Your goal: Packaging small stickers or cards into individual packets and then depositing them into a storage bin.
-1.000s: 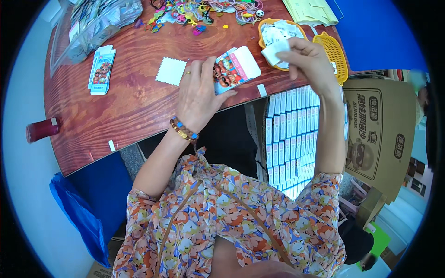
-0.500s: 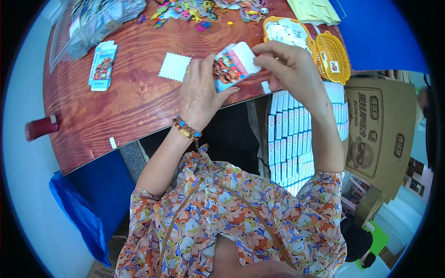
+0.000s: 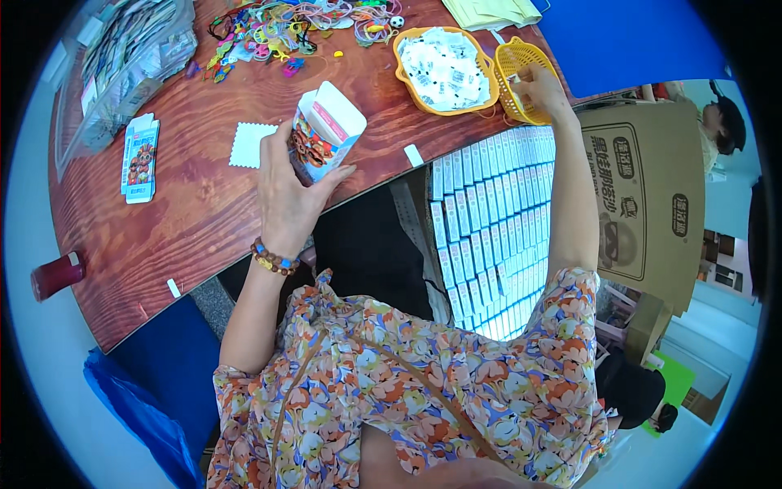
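Note:
My left hand (image 3: 289, 191) is closed around a small printed cardboard box (image 3: 319, 147), holding it above the table's near edge. The box's top flap stands up and its top is open; a pink strip shows inside. My right hand (image 3: 539, 91) reaches into a small yellow plastic basket (image 3: 503, 55) at the right, fingers curled together inside the rim. What they pinch, if anything, I cannot make out. Beside it, another yellow basket (image 3: 401, 73) is full of small white packets (image 3: 444, 72).
A flattened printed box (image 3: 140, 159) and a white scallop-edged card (image 3: 251, 145) lie on the wooden table (image 3: 195, 220). Colourful cords and charms (image 3: 269, 33) lie at the back, near a clear bin (image 3: 134, 77). Rows of small boxes (image 3: 497, 220) and a large carton (image 3: 643, 196) stand right.
My right hand has left the cardboard box and moved right into the small yellow basket. My left hand still holds the box, now tilted more upright with its top open. The view has shifted.

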`<action>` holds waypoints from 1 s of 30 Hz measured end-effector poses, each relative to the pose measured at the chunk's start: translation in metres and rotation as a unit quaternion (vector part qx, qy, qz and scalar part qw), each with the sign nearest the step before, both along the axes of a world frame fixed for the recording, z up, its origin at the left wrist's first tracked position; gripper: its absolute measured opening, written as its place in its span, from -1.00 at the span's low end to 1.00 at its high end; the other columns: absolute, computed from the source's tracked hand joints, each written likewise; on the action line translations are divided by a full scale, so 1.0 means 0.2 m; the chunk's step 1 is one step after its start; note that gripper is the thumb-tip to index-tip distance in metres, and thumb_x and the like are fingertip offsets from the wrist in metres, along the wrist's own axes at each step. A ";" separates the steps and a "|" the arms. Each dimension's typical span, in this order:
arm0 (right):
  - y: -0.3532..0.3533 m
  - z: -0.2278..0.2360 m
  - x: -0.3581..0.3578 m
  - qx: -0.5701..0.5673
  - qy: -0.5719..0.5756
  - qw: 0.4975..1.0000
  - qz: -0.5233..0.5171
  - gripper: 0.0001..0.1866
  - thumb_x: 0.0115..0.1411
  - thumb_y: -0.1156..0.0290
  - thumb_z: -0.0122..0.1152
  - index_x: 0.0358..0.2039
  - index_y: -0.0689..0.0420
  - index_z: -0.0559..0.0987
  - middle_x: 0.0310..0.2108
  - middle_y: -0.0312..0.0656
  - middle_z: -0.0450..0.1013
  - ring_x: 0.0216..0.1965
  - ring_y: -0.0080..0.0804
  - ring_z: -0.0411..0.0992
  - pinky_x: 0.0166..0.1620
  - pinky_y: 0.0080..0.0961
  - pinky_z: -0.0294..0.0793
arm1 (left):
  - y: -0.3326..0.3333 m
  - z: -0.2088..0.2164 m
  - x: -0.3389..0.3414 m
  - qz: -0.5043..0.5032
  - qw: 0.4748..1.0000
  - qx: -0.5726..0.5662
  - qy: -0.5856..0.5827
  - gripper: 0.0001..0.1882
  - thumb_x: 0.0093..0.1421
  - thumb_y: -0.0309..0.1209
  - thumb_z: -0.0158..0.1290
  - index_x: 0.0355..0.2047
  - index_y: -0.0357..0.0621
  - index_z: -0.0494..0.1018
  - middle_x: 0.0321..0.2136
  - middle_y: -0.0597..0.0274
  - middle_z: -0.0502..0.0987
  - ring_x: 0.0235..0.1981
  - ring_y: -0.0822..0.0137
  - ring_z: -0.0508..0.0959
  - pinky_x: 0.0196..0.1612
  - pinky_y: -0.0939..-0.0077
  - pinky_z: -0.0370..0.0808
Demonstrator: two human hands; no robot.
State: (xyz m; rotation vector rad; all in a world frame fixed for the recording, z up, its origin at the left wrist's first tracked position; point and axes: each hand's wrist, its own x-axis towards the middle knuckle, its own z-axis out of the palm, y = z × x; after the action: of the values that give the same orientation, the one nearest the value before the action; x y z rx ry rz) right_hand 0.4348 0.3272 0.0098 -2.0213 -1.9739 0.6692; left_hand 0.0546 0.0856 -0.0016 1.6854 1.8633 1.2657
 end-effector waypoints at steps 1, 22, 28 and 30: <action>0.02 -0.02 0.01 -0.015 -0.016 1.000 0.004 -0.85 0.18 0.44 0.27 -0.31 0.23 0.51 -0.57 -0.32 0.43 -0.60 -0.63 0.37 -0.54 -0.61 0.31 | 0.00 0.01 0.00 -0.005 1.000 0.003 0.017 -0.15 -0.16 -0.25 0.47 0.08 -0.29 0.29 -0.16 0.00 0.41 -0.11 0.02 0.48 -0.06 0.19 0.45; -0.72 0.46 -1.01 0.146 0.178 0.922 0.310 -0.89 0.21 0.48 0.24 -0.24 0.17 0.61 -0.49 -0.39 0.56 -0.60 -0.76 0.30 -0.56 -0.73 0.19 | -0.03 0.00 0.00 -0.006 0.995 0.013 0.102 -0.13 -0.23 -0.27 0.48 0.08 -0.23 0.29 -0.20 -0.02 0.35 -0.17 -0.05 0.45 -0.16 0.15 0.45; -0.76 0.38 -1.23 0.206 -0.008 0.899 0.387 -0.83 0.18 0.38 0.27 -0.22 0.12 0.62 -0.44 -0.15 0.57 -0.49 -0.33 0.53 -0.39 -0.47 0.48 | -0.05 0.00 -0.03 0.000 0.996 0.007 0.085 -0.11 -0.20 -0.23 0.47 0.10 -0.22 0.27 -0.20 -0.01 0.34 -0.19 -0.03 0.45 -0.17 0.16 0.45; -0.76 0.40 -1.26 0.218 -0.004 0.883 0.415 -0.82 0.22 0.40 0.22 -0.18 0.14 0.62 -0.41 -0.17 0.60 -0.44 -0.38 0.57 -0.31 -0.52 0.52 | -0.06 -0.02 -0.05 0.009 0.998 0.017 0.067 -0.11 -0.20 -0.22 0.47 0.11 -0.22 0.26 -0.20 -0.01 0.34 -0.18 -0.03 0.45 -0.16 0.17 0.46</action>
State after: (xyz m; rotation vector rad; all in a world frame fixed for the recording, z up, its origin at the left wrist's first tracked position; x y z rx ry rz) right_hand 0.1831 0.1747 0.0900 -0.8723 -2.6706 0.2896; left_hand 0.0445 0.0741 -0.0047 1.8168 1.9454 1.2259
